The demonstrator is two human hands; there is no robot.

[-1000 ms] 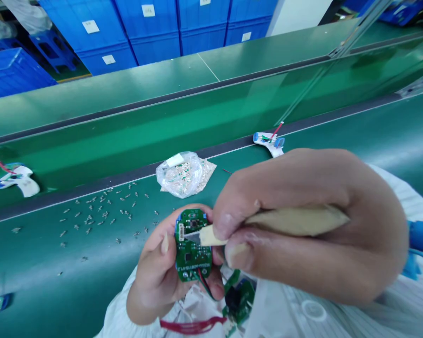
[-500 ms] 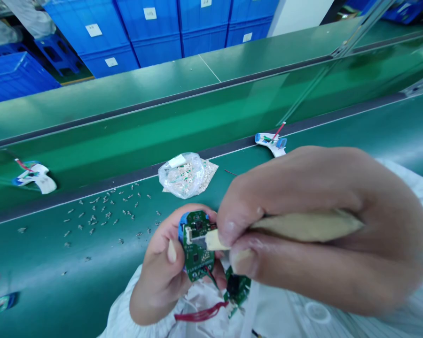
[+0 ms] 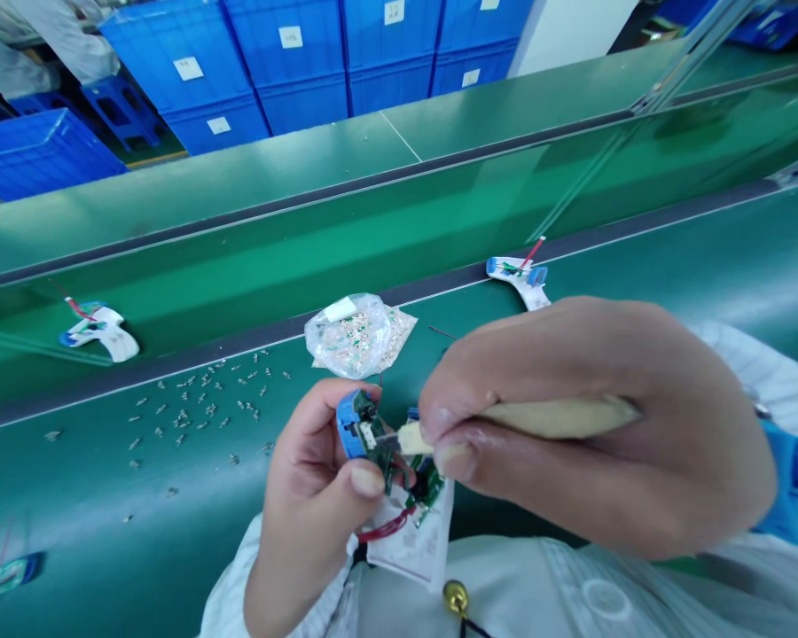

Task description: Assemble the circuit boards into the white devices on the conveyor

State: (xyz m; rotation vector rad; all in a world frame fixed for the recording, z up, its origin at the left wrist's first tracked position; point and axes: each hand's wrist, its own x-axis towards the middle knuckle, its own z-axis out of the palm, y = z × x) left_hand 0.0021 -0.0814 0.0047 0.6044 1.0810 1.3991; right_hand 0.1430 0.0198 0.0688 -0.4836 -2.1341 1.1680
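Observation:
My left hand grips a round blue housing with a green circuit board on it, thumb on the near edge. The board is tilted, its face turned partly away from me. A small white connector sits on the board. My right hand pinches a beige-handled tool, whose flat metal tip is at the connector; contact is hard to tell. Below hang a second green board, red wires and a white plastic part.
Behind my hands lies a clear bag of small parts. Several tiny metal pieces are scattered at left on the green belt. White-and-blue assemblies lie at left and right. Blue crates stand beyond.
The board in my left hand has tipped from facing me to nearly edge-on. My right hand and the tool have shifted slightly. The white plastic part below now shows more.

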